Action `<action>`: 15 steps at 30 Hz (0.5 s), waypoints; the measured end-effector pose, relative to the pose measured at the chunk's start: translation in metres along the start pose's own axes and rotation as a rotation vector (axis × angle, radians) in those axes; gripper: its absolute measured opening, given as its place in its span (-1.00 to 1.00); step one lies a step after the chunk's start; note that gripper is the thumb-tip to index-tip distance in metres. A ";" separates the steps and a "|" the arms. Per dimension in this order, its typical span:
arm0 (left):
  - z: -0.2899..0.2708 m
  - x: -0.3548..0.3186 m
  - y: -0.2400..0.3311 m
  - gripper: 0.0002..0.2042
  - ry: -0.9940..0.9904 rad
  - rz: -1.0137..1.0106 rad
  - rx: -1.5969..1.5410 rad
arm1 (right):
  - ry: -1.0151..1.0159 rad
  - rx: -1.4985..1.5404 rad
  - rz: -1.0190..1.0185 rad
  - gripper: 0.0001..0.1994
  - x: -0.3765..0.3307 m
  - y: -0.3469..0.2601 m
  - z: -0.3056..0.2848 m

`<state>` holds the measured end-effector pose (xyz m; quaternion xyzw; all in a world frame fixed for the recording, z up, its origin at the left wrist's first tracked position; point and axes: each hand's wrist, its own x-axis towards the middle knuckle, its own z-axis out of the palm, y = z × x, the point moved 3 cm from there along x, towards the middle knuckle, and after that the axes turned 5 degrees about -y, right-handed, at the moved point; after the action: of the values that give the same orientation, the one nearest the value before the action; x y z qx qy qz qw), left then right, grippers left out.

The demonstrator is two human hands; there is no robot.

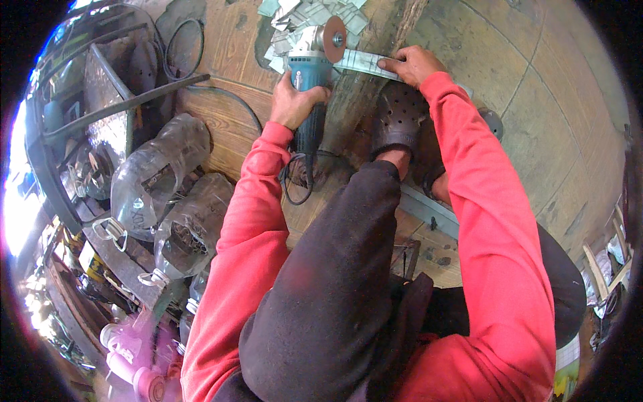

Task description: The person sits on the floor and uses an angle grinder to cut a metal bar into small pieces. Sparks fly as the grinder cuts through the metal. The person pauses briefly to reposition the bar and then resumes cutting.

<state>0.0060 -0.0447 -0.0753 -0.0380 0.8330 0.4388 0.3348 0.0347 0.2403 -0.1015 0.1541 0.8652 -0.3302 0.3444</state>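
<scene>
My left hand (293,106) is wrapped round the body of a teal angle grinder (308,72). The grinder stands with its metal head at the far end, and a reddish-brown disc (335,39) faces right. Close to that disc lies one end of a flat, silvery metal strip (365,63); I cannot tell whether they touch. My right hand (418,65) grips the strip's other end between thumb and fingers. Under the strip runs a worn wooden beam (351,97). A dark clog (396,119) on my foot is just below the strip.
Many small cut metal pieces (348,19) lie beyond the grinder. A black cable (231,92) loops across the floor at left. Cut plastic jugs (161,171), a metal frame (120,107) and a pink object (137,365) crowd the left side. A long metal bar (429,211) lies beside my feet.
</scene>
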 end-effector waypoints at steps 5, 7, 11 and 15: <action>0.000 0.003 -0.004 -0.39 0.012 0.001 -0.009 | -0.005 -0.026 0.008 -0.45 -0.001 0.000 -0.001; 0.000 0.003 -0.004 -0.40 0.000 -0.001 -0.018 | -0.011 -0.012 0.011 -0.45 -0.001 -0.001 -0.001; -0.001 0.001 -0.001 -0.42 0.022 0.010 -0.014 | 0.050 -0.017 0.033 -0.46 -0.004 -0.004 -0.002; -0.001 0.002 0.001 -0.44 0.002 0.019 -0.016 | -0.008 0.025 0.045 -0.47 -0.007 -0.005 -0.003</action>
<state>0.0035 -0.0445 -0.0752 -0.0332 0.8301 0.4487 0.3293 0.0354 0.2381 -0.0925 0.1761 0.8560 -0.3336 0.3534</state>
